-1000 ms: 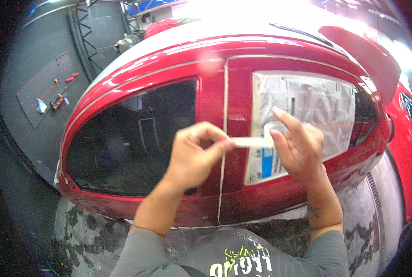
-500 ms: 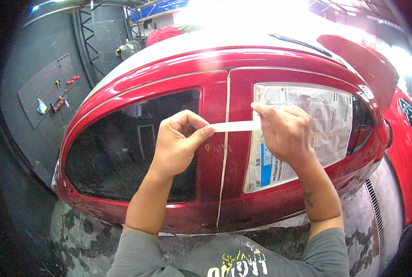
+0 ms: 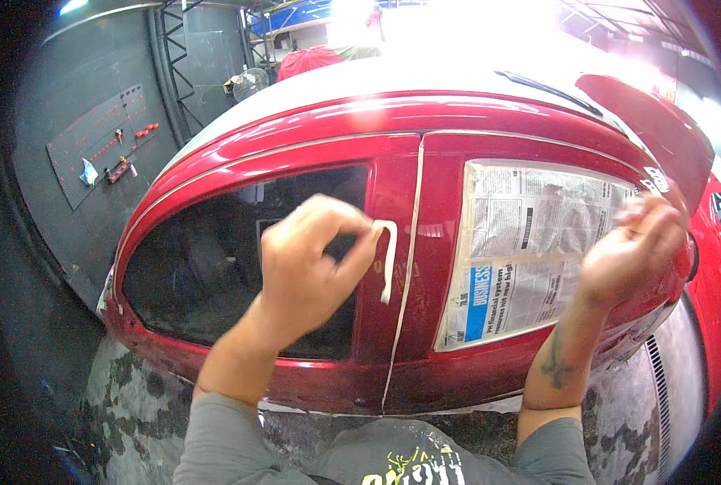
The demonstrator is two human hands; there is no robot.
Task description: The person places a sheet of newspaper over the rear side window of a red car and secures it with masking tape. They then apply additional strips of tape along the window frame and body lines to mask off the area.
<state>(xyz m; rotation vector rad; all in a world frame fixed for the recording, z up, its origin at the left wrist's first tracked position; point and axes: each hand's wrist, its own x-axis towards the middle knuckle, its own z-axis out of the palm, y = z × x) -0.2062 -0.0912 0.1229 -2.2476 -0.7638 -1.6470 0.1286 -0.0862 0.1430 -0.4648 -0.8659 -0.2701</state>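
My left hand (image 3: 304,255) is in front of the dark front window (image 3: 215,267), thumb and forefinger pinching one end of a pale strip of masking tape (image 3: 389,263). The strip bends over at the top and its free end dangles before the red door pillar. To the right, my right hand (image 3: 635,246) is raised in front of the rear side of the car (image 3: 360,368). Its fingers look curled but are smeared by motion, so I cannot see whether they hold anything. Newspaper (image 3: 538,218) covers most of the rear window, with tape along its edges.
A pale line of tape (image 3: 409,275) runs down the gap between the two doors. A raised red panel (image 3: 659,121) and another red car (image 3: 720,267) stand at the right. On the left wall hangs a tool board (image 3: 94,153). A floor grate (image 3: 659,396) lies at lower right.
The tape strip was stretched level between both hands; now it hangs from my left hand alone. My right hand has moved away to the right. The view has shifted slightly.
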